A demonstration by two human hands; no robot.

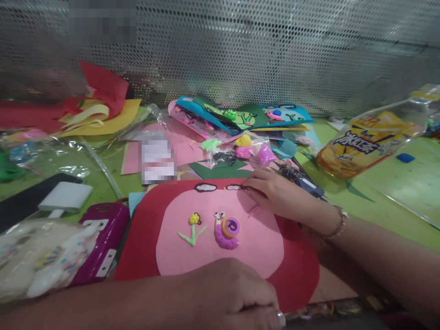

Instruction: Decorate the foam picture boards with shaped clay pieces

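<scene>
A red sheet (pixel 140 238) lies in front of me with a pink oval of paper (pixel 261 243) on top. On the pink oval sit a clay flower (pixel 193 228) with a yellow head and green stem and a purple clay snail (pixel 227 229). Two small white clay clouds (pixel 205 187) lie along the red sheet's far edge. My right hand (pixel 275 192) rests at that far edge, fingers pressed together on the sheet near the clouds. My left hand (pixel 233 293) lies at the near edge with its fingers curled in a fist; nothing shows in it.
Bags of coloured clay (pixel 245 149) and finished paper pictures (pixel 240 117) lie behind the sheet. Red and yellow paper (pixel 103 105) is piled at the back left. A purple case (pixel 103 233), a white block (pixel 65 197) and a tilted drink bottle (pixel 371 142) flank the work. Perforated metal wall behind.
</scene>
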